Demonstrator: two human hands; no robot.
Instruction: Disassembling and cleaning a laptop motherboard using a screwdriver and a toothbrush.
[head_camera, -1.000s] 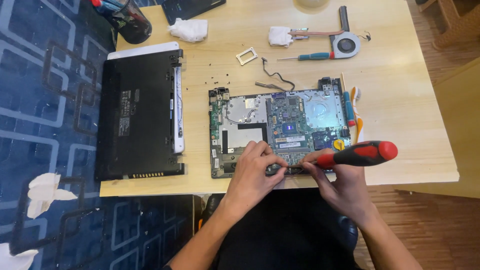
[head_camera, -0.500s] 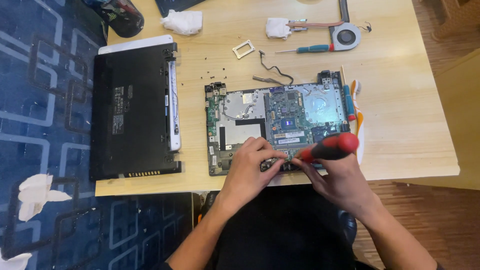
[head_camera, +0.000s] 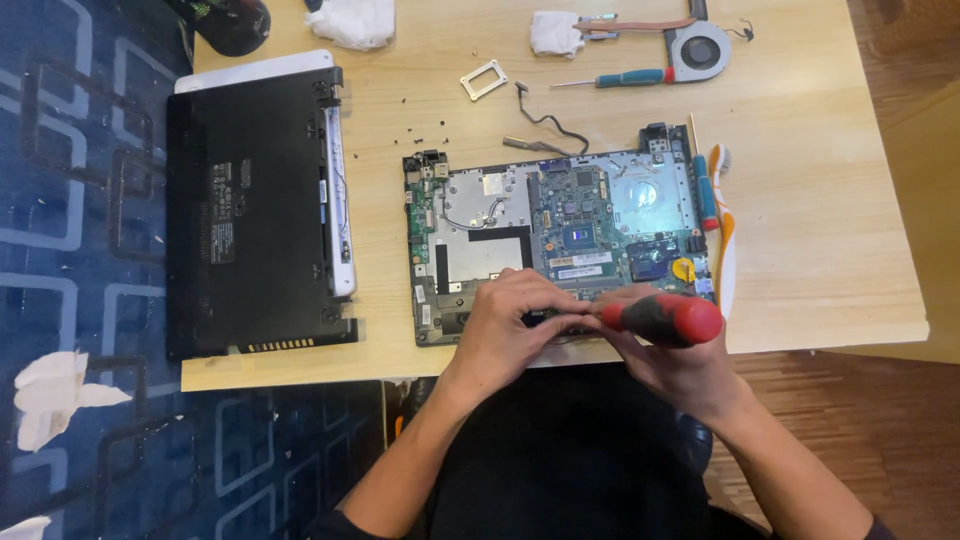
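Black case (head_camera: 255, 210) lies at frame left; the open board (head_camera: 560, 235) sits centre on the desk (head_camera: 820, 200). Left hand (head_camera: 510, 325) pinches its near edge; right hand (head_camera: 670, 355) has its grip closed round a red screwdriver (head_camera: 660, 318). A slipping tip could probably gouge the board

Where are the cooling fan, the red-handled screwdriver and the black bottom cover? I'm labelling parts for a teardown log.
cooling fan (head_camera: 698, 50): head view, on its round hub.
red-handled screwdriver (head_camera: 668, 319): head view, mid-handle, in the right hand.
black bottom cover (head_camera: 250, 210): head view, on its flat middle.
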